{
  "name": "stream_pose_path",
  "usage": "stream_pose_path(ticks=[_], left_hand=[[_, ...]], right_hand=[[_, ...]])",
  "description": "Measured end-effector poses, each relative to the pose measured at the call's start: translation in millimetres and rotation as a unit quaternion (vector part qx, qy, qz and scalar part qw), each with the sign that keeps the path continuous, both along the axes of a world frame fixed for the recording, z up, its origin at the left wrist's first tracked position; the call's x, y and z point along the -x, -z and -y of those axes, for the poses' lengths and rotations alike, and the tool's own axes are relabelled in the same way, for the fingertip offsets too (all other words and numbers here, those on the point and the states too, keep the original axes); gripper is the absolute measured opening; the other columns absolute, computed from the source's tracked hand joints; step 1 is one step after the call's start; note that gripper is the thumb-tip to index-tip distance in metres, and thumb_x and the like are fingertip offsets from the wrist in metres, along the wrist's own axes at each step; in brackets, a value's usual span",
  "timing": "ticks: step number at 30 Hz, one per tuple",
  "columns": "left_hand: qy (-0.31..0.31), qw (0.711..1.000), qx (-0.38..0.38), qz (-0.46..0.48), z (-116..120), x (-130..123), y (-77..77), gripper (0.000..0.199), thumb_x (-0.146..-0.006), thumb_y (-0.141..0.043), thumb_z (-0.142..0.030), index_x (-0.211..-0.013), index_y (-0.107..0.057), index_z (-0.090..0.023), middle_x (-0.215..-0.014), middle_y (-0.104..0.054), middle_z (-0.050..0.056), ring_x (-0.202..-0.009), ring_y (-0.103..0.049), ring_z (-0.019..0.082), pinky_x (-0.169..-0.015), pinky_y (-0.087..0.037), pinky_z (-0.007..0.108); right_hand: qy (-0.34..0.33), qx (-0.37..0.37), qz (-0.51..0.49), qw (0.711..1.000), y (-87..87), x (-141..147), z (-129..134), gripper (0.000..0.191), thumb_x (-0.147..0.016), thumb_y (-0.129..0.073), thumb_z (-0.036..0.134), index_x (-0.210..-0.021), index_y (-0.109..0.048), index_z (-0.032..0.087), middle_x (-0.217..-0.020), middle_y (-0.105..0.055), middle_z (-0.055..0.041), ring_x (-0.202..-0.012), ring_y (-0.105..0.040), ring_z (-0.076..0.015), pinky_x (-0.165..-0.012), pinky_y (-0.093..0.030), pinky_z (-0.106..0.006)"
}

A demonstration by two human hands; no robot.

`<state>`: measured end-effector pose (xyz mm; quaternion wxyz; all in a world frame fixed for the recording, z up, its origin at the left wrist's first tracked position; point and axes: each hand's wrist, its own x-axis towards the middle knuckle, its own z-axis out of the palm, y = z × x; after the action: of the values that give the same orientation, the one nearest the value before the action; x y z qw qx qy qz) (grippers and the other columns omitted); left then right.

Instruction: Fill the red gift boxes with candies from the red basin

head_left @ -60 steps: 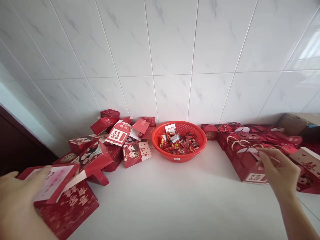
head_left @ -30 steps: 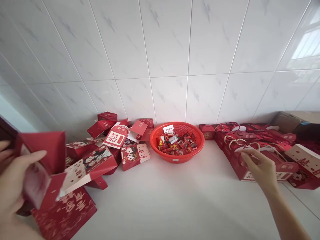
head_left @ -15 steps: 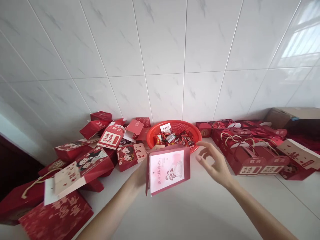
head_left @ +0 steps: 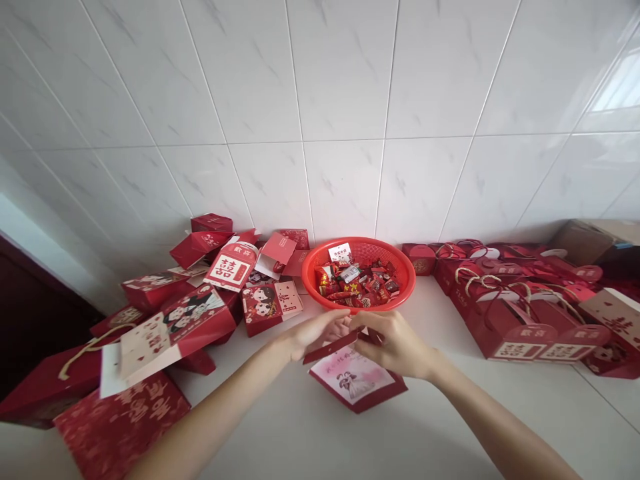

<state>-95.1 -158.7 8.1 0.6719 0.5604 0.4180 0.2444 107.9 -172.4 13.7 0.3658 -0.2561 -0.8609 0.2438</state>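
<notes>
Between my hands is a small dark red gift box (head_left: pixel 357 380) with a pink panel showing a couple in wedding clothes. My left hand (head_left: pixel 320 331) grips its upper left edge, fingers curled over the top. From the right, my right hand (head_left: pixel 393 343) closes over the top and right side, its fingertips partly hidden at the top flaps. Just beyond the box stands a red plastic basket (head_left: pixel 407 287) holding wrapped sweets (head_left: pixel 360 283) and a small white card (head_left: pixel 341 253).
Loose red gift boxes (head_left: pixel 200 313) lie heaped on the left. On the right, red boxes with rope handles (head_left: pixel 520 327) stand in rows, with a cardboard carton (head_left: pixel 600 233) behind them. A white tiled wall (head_left: pixel 345 187) closes off the back.
My right hand has come in from the right and taken hold of the box's top. The box has been lowered and tilted, its pink panel now facing more upward. The view has shifted slightly.
</notes>
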Motion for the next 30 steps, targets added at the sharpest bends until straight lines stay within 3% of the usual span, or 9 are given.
stream_pose_path(ticks=[3,6,8,11,14,18,20,25,30], left_hand=[[-0.04,0.999,-0.018,0.015,0,15,-9.4,0.044,-0.088,-0.058,-0.059,-0.103,-0.074,-0.021,-0.109,-0.075,0.006,-0.111,-0.066,0.026,-0.096,-0.049,0.037],[-0.052,0.989,-0.137,-0.003,4,18,-12.3,0.043,-0.081,-0.071,-0.052,-0.112,-0.07,-0.022,-0.121,-0.072,0.007,-0.115,-0.063,0.028,-0.097,-0.049,0.038],[-0.076,0.975,-0.207,-0.033,6,15,-7.8,0.043,-0.079,-0.075,-0.049,-0.112,-0.069,-0.022,-0.12,-0.071,0.007,-0.113,-0.064,0.027,-0.095,-0.05,0.035],[-0.126,0.955,-0.261,-0.063,7,7,1.8,0.037,-0.088,-0.064,-0.054,-0.099,-0.07,-0.019,-0.101,-0.072,0.005,-0.098,-0.065,0.023,-0.086,-0.051,0.031],[-0.153,0.948,-0.271,-0.074,6,-1,6.2,0.043,-0.09,-0.058,-0.059,-0.087,-0.07,-0.017,-0.085,-0.069,0.003,-0.085,-0.063,0.021,-0.076,-0.049,0.028],[-0.188,0.944,-0.254,-0.093,1,-5,4.6,0.051,-0.086,-0.057,-0.066,-0.074,-0.065,-0.017,-0.069,-0.061,0.001,-0.072,-0.056,0.019,-0.066,-0.043,0.028],[-0.183,0.95,-0.229,-0.104,-2,-6,3.8,0.053,-0.083,-0.058,-0.067,-0.068,-0.062,-0.017,-0.064,-0.057,0.0,-0.069,-0.053,0.018,-0.064,-0.04,0.028],[-0.17,0.953,-0.214,-0.129,-7,-7,2.4,0.05,-0.081,-0.061,-0.063,-0.059,-0.055,-0.018,-0.059,-0.049,-0.003,-0.063,-0.047,0.016,-0.062,-0.035,0.027],[-0.176,0.945,-0.257,-0.105,-5,-9,-1.9,0.041,-0.086,-0.059,-0.055,-0.074,-0.065,-0.017,-0.071,-0.062,0.0,-0.069,-0.054,0.017,-0.064,-0.04,0.026]], right_hand=[[0.055,0.082,-0.038,0.994,4.3,-8,-8,0.003,-0.084,-0.059,0.019,-0.084,-0.062,0.02,-0.069,-0.064,0.0011,-0.056,-0.054,-0.0107,-0.056,-0.043,-0.022],[0.102,0.153,-0.083,0.98,7.0,-15,-17,0.01,-0.083,-0.062,0.028,-0.079,-0.06,0.019,-0.073,-0.065,-0.0009,-0.06,-0.058,-0.0129,-0.058,-0.047,-0.024],[0.12,0.182,-0.1,0.971,10.2,-18,-22,0.018,-0.083,-0.065,0.036,-0.078,-0.06,0.019,-0.074,-0.065,-0.0021,-0.062,-0.059,-0.0141,-0.058,-0.047,-0.025],[0.108,0.223,-0.094,0.964,15.3,-19,-26,0.032,-0.081,-0.07,0.048,-0.075,-0.06,0.018,-0.073,-0.064,-0.003,-0.063,-0.058,-0.015,-0.058,-0.047,-0.026],[0.103,0.242,-0.087,0.961,17.7,-20,-28,0.046,-0.079,-0.071,0.059,-0.068,-0.055,0.018,-0.065,-0.055,-0.0002,-0.059,-0.048,-0.0123,-0.053,-0.039,-0.025],[0.109,0.242,-0.089,0.96,15.5,-19,-29,0.063,-0.079,-0.065,0.07,-0.055,-0.034,0.021,-0.055,-0.03,0.0051,-0.053,-0.027,-0.0079,-0.047,-0.023,-0.024],[0.103,0.243,-0.079,0.961,13.3,-19,-29,0.067,-0.08,-0.063,0.072,-0.053,-0.029,0.021,-0.055,-0.026,0.0053,-0.053,-0.024,-0.0075,-0.047,-0.02,-0.024],[0.097,0.271,-0.068,0.955,10.7,-15,-29,0.059,-0.079,-0.066,0.069,-0.057,-0.042,0.02,-0.054,-0.039,0.0042,-0.052,-0.037,-0.0091,-0.047,-0.029,-0.024],[0.099,0.279,-0.089,0.951,12.8,-13,-26,0.049,-0.085,-0.062,0.062,-0.064,-0.047,0.02,-0.057,-0.048,0.003,-0.05,-0.049,-0.0109,-0.048,-0.039,-0.024]])
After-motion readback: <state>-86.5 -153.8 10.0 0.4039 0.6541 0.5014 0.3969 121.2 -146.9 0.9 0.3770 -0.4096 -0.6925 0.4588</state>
